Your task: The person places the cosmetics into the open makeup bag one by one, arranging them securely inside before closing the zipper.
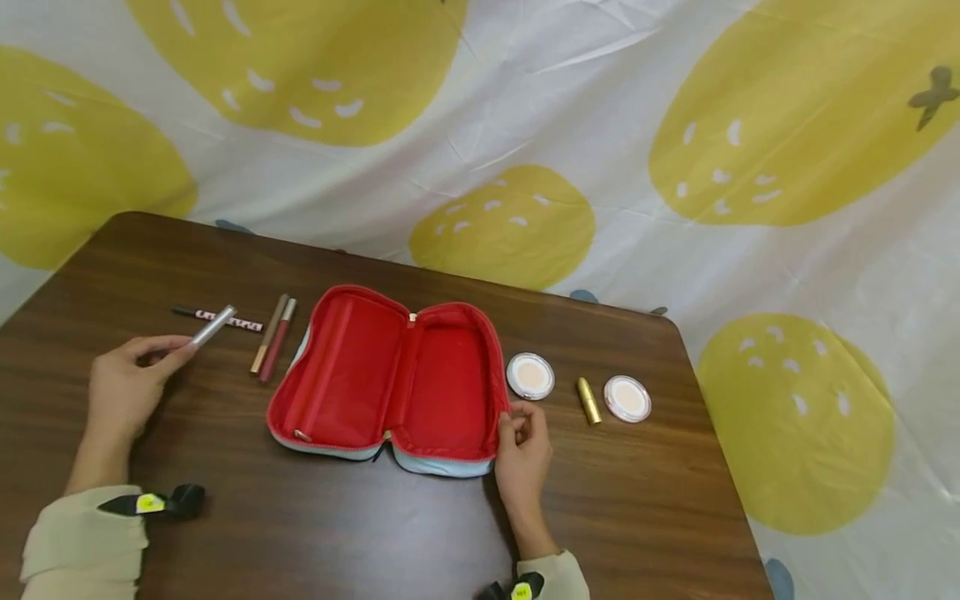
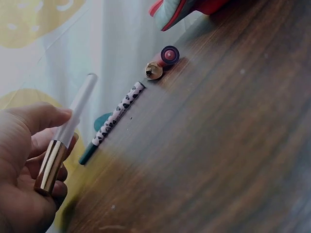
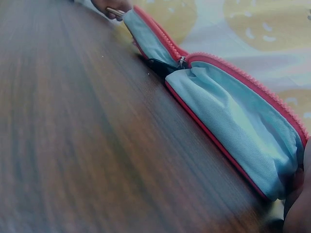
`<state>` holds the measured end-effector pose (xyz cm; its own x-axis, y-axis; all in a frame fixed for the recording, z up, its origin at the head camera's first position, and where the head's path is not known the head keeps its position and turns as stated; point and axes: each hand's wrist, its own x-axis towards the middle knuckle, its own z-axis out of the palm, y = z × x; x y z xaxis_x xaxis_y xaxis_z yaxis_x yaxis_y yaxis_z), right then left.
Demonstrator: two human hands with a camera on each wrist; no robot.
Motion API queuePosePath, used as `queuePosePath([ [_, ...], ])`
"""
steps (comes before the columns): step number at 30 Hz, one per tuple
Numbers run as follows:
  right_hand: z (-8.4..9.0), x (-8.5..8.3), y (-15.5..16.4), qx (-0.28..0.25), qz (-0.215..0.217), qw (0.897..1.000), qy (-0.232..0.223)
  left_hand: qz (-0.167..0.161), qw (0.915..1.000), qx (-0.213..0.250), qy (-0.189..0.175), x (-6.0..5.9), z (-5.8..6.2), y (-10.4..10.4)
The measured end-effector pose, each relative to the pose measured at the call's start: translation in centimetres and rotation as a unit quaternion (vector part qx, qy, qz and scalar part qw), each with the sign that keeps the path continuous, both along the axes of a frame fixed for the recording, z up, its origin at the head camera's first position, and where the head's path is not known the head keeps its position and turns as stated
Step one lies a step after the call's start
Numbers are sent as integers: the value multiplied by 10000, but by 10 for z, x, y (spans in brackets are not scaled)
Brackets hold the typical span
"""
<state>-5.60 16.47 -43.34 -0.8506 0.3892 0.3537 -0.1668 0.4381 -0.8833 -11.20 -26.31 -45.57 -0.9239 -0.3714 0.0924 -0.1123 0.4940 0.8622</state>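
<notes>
My left hand (image 1: 135, 379) pinches a slim cosmetic tube (image 1: 213, 326) between thumb and fingers, at the left of the table. Seen from the left wrist, the tube (image 2: 75, 111) has a pale body and a shiny gold end. A cosmetic pouch (image 1: 337, 375) lies unzipped and spread flat in the middle, red inside with a light blue outer side (image 3: 233, 131). At its right edge my right hand (image 1: 525, 454) grips the rim, thumb on the inner side. Both pouch halves show bare red lining.
A patterned pencil (image 1: 247, 323), a gold-brown tube (image 1: 268, 335) and a dark red tube (image 1: 278, 342) lie left of the pouch. On its right are a round compact (image 1: 531, 376), a gold lipstick (image 1: 588, 401) and another compact (image 1: 627, 399). A patterned cloth (image 1: 615, 125) hangs behind the table.
</notes>
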Motion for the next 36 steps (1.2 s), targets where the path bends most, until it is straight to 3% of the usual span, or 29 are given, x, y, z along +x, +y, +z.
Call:
queuePosePath([
  [6,0,1,-2,9,-25,10000,-5,-20,9998,40,-186,1,0,0],
  [13,1,0,-1,-10,23,10000,3,90,9996,274,19,0,-2,0],
  [26,-2,-2,1,-94,61,9999,63,101,9994,282,178,-7,15,8],
  [33,-31,-9,13,-5,1,10000,69,384,9965,666,331,-6,27,18],
  [36,-35,-11,13,17,6,10000,30,598,9927,970,401,-4,34,23],
])
